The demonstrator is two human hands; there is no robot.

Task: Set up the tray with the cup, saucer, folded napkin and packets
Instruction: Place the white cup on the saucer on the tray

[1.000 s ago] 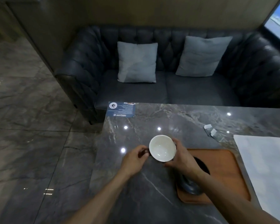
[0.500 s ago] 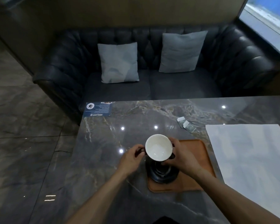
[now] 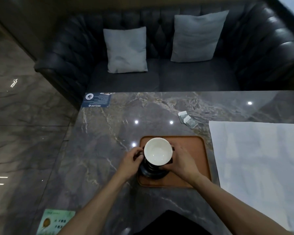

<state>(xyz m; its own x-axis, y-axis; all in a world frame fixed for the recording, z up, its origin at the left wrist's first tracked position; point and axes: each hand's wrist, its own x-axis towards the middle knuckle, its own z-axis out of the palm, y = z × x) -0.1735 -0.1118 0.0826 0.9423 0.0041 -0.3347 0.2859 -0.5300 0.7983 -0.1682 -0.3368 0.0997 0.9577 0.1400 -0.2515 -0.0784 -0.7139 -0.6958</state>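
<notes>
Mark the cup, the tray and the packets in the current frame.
cup [image 3: 157, 153], head view, on its white inside.
tray [image 3: 192, 146], head view, on its bare wooden floor right of the cup.
packets [image 3: 187, 119], head view, on the nearer packet, lying on the table.

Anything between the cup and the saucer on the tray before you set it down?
Nothing visible. The cup, held by the left hand and right hand, sits directly over the dark saucer on the tray. Whether they touch is unclear.

Print is seen on blue card [image 3: 96, 99] and green card [image 3: 55, 222]; too small/blurred, nothing legible.
</notes>
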